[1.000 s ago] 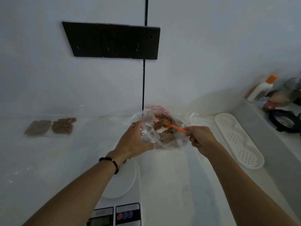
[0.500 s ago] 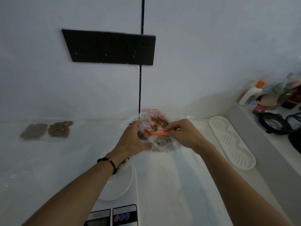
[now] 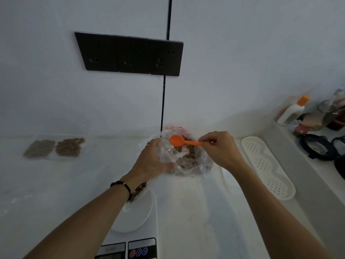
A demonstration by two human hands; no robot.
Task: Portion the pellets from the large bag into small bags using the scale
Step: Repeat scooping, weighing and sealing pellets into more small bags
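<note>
- The right hand's fingers [image 3: 206, 142] pinch the end of the spoon [image 3: 183, 141] handle; the right hand [image 3: 221, 149] sits at the right rim of the bag [image 3: 202, 164].
- Half a second ago the spoon lay low and flat in the bag's mouth with its bowl hard to make out; now it is lifted above the pellets [image 3: 186, 160], its round orange bowl plainly in view and pointing left. Whether the bowl holds any pellets cannot be told.
- One second ago the right hand was further right and lower, with the spoon dipped into the pellets; it has since come up and in toward the bag's far edge.
- The left hand [image 3: 153, 161] stays closed on the bag's left rim, fingers curled around the clear plastic, holding the mouth open as in both earlier frames.
- The bag stands on the desk [image 3: 186, 212] against the wall, just beyond the scale [image 3: 136, 217], in the same spot.
- A small bag with a few pellets lies on the scale's pan, mostly hidden under the left wrist.
- Two filled small bags [image 3: 54, 147] lie side by side at the far left of the desk, unmoved.
- A white perforated tray [image 3: 268, 167] rests to the right of the bag.
</note>
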